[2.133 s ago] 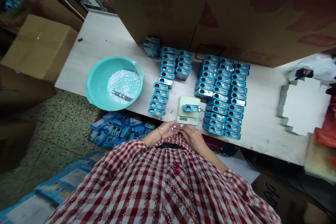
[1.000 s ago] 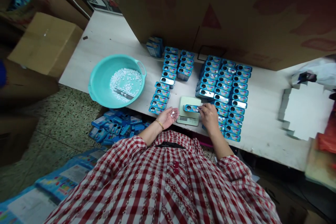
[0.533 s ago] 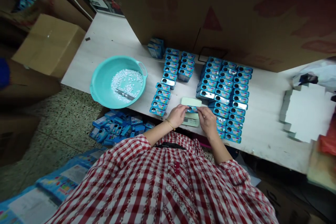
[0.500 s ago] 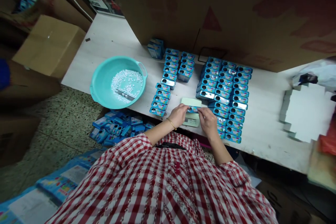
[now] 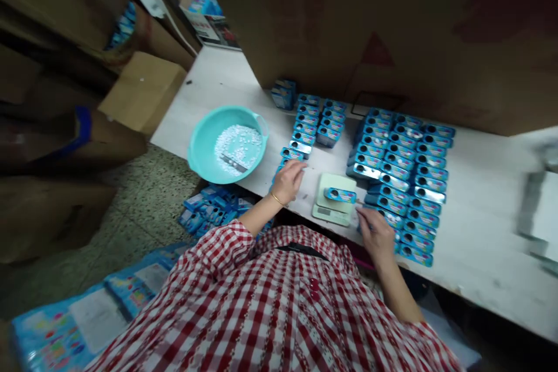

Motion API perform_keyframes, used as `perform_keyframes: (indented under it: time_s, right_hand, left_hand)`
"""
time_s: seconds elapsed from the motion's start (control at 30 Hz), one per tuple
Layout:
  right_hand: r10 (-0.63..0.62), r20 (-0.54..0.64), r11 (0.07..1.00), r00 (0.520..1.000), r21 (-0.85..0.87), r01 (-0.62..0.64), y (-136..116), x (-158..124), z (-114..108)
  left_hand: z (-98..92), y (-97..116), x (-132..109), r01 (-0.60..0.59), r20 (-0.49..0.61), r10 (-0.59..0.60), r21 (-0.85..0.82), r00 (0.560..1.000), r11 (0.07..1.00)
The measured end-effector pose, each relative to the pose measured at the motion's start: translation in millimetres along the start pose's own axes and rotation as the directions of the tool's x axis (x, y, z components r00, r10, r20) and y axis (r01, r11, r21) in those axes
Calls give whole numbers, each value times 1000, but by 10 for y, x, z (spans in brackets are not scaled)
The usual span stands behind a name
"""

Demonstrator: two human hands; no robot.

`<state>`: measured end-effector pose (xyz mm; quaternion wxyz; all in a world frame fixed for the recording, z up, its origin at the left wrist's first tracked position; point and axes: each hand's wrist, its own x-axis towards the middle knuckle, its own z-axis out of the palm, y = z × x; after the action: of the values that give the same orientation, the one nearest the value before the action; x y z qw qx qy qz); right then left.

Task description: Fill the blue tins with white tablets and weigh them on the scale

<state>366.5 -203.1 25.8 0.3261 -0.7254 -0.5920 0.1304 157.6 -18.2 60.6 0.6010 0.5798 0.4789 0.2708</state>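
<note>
A small blue tin (image 5: pixel 340 195) with a dark round hole in its top rests on a pale green digital scale (image 5: pixel 322 211). My left hand (image 5: pixel 288 182) is to the left of the scale, over the front of a row of similar tins (image 5: pixel 304 128); its fingers are partly stretched and hold nothing I can see. At the scale's right edge, my right hand (image 5: pixel 375 232) is off the tin, with fingers loosely extended and nothing visible in them. Beside it stands a block of several blue tins (image 5: pixel 403 168), white pieces showing in some holes.
A turquoise basin (image 5: pixel 200 145) of small white pellets stands at left, a metal strip (image 5: pixel 233 163) inside. A large cardboard box (image 5: pixel 375 23) walls the back of the white table (image 5: pixel 479 232). More blue packs (image 5: pixel 203 209) lie below the front edge.
Both hands have let go of the tin, which now sits on the scale. My left hand has moved left and my right hand has drawn away to the right. The view has shifted.
</note>
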Motion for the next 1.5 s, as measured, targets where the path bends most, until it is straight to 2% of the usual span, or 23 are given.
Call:
perform_keyframes:
  time_s: [0.03, 0.1, 0.17, 0.23, 0.3, 0.4, 0.5, 0.6, 0.67, 0.7, 0.83, 0.9, 0.97, 1.1, 1.17, 1.23, 1.27, 1.33, 1.37, 1.4, 1.43, 1.5]
  right_hand:
    - [-4, 8, 1000, 1000, -7, 4, 25, -26, 4]
    - [-11, 22, 1000, 1000, -18, 11, 63, -70, 33]
    - [-5, 36, 1000, 999, -23, 6, 72, -105, 77]
    - [11, 56, 1000, 998, -29, -9, 52, -137, 117]
    - [28, 71, 999, 997, -39, -25, 20, -184, 138]
    - [62, 67, 995, 996, -78, -57, -13, -345, 132]
    - [119, 62, 984, 991, -138, -109, -10, -664, 112]
    - [173, 65, 969, 983, -189, -158, -22, -1057, 123]
    - [210, 78, 957, 975, -219, -189, -77, -1265, 150]
    - [229, 82, 951, 970, -232, -205, -123, -1334, 168]
    - [258, 115, 948, 959, -224, -227, -374, -1328, 246]
    - [259, 143, 953, 955, -195, -230, -488, -1203, 276]
    - [252, 156, 961, 955, -157, -228, -565, -1065, 295]
    - [237, 162, 969, 958, -107, -221, -596, -882, 304]
    - [222, 188, 974, 957, -92, -208, -557, -840, 293]
    - [192, 234, 981, 953, -74, -180, -490, -807, 274]
    - [175, 255, 984, 951, -66, -164, -451, -789, 263]
    - [144, 280, 989, 949, -62, -132, -369, -751, 248]
    - [131, 289, 991, 948, -63, -118, -330, -734, 245]
    - [117, 302, 993, 946, -63, -103, -294, -721, 244]
    - [102, 319, 994, 942, -60, -87, -264, -713, 245]
    - [73, 363, 997, 929, -52, -59, -218, -722, 246]
  left_hand:
    - [-213, -45, 53, -4, -105, 10, 50, 994, 999]
    - [-642, -184, 181, 78, -309, -30, 144, 950, 986]
    - [-1016, -369, 327, 206, -401, -78, 288, 913, 935]
    - [-1297, -571, 476, 323, -426, -114, 461, 898, 827]
    - [-1499, -755, 616, 447, -470, -171, 574, 866, 686]
    - [-1760, -953, 809, 580, -545, -242, 622, 803, 526]
    - [-2032, -1062, 989, 634, -584, -265, 628, 767, 452]
    - [-2230, -1145, 1122, 705, -635, -317, 574, 705, 417]
    - [-2277, -1212, 1157, 726, -654, -324, 565, 684, 391]
    - [-2276, -1250, 1158, 719, -658, -298, 584, 691, 377]
    - [-2221, -1392, 1125, 588, -601, -79, 733, 795, 341]
    - [-2224, -1430, 1122, 513, -530, -40, 795, 847, 325]
    - [-2270, -1426, 1129, 479, -485, -62, 822, 872, 307]
    - [-2456, -1281, 1078, 477, -472, -101, 813, 876, 334]
    - [-2550, -1150, 994, 501, -519, -59, 782, 853, 371]
    - [-2595, -1008, 888, 530, -584, 6, 742, 812, 410]
    - [-2586, -944, 837, 540, -612, 39, 725, 790, 428]
    - [-2495, -860, 760, 533, -621, 63, 716, 781, 450]
    - [-2416, -850, 742, 521, -601, 44, 725, 798, 451]
    - [-2322, -862, 738, 474, -506, -54, 760, 861, 445]
    - [-2222, -898, 744, 445, -452, -96, 776, 887, 448]
    - [-2034, -1016, 753, 415, -392, -148, 789, 908, 453]
